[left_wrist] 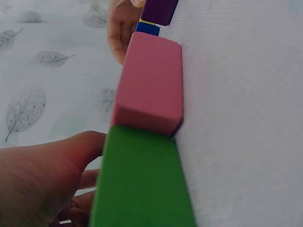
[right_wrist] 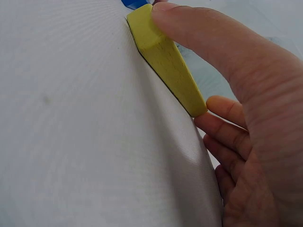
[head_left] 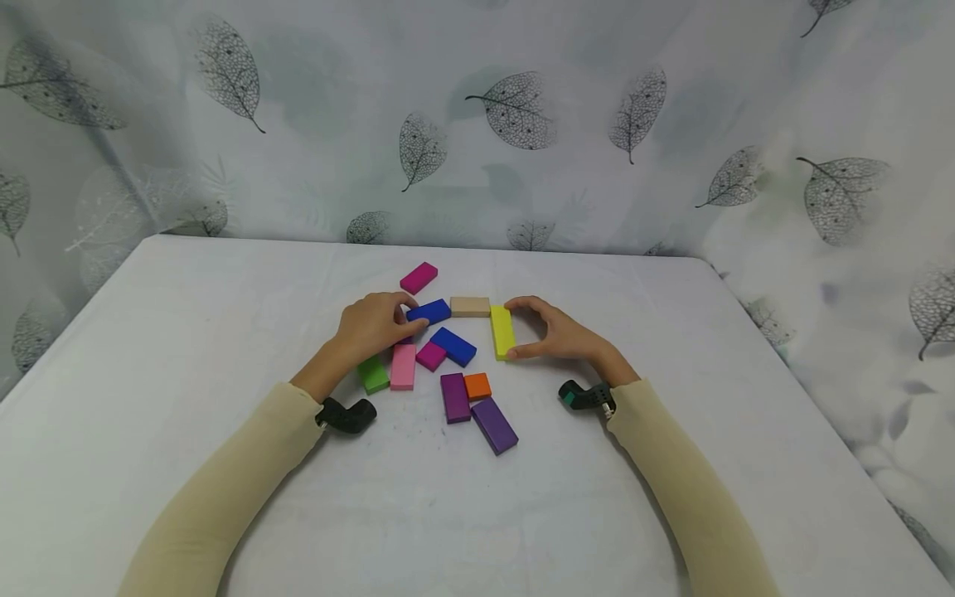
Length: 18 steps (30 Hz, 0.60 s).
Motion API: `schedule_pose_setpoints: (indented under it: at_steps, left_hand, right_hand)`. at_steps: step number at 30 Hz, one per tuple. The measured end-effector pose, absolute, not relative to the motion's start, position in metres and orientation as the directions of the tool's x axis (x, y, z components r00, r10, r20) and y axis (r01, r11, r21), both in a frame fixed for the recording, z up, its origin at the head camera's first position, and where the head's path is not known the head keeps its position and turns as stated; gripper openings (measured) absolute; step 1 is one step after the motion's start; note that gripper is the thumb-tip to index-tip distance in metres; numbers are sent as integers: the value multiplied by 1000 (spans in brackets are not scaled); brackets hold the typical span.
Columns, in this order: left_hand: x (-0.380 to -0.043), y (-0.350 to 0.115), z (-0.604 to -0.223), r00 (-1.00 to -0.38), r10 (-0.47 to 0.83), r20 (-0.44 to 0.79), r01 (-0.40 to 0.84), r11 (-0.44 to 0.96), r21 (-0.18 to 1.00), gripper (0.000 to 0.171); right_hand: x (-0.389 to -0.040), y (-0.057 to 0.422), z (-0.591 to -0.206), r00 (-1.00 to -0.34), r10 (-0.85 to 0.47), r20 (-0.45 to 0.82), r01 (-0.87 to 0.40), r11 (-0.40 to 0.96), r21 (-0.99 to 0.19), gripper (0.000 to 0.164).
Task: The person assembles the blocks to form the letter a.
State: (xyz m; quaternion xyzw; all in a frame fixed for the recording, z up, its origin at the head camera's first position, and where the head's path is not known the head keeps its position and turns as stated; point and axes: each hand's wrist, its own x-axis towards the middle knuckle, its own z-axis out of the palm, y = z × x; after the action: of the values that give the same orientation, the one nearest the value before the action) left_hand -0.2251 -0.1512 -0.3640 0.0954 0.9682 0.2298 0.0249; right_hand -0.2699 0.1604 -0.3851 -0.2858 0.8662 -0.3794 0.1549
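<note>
My left hand [head_left: 370, 323] pinches a blue block [head_left: 430, 312] between thumb and fingers. The block's right end meets a tan wooden block [head_left: 470, 307]. On the other side, my right hand [head_left: 561, 332] grips a yellow block [head_left: 503, 333] by its two ends, thumb at the near end and fingers at the far one. In the right wrist view the yellow block [right_wrist: 170, 66] lies on the white cloth. Its far end is beside the tan block. Below the left hand are a green block [head_left: 373, 375] and a pink block [head_left: 403, 367], side by side.
A magenta block [head_left: 419, 278] lies behind the left hand. Between the hands, a second blue block [head_left: 453, 347] touches a small magenta block [head_left: 431, 356]. Nearer are a dark purple block [head_left: 455, 398], an orange block [head_left: 477, 386] and a violet block [head_left: 495, 426]. Leaf-patterned fabric [head_left: 321, 166] hangs behind.
</note>
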Motion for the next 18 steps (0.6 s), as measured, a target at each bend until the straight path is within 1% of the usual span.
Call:
schedule_pose_setpoints:
  at_steps: [10, 18]
  left_hand:
    - [-226, -152, -363, -980, 200, -16, 170, 871, 461, 49]
    - [-224, -154, -360, -976, 212, 47, 209, 856, 473, 45]
  right_hand:
    - [-269, 160, -386, -796, -602, -56, -360, 547, -756, 78]
    - [-273, 161, -390, -793, -607, -47, -366, 538, -760, 76]
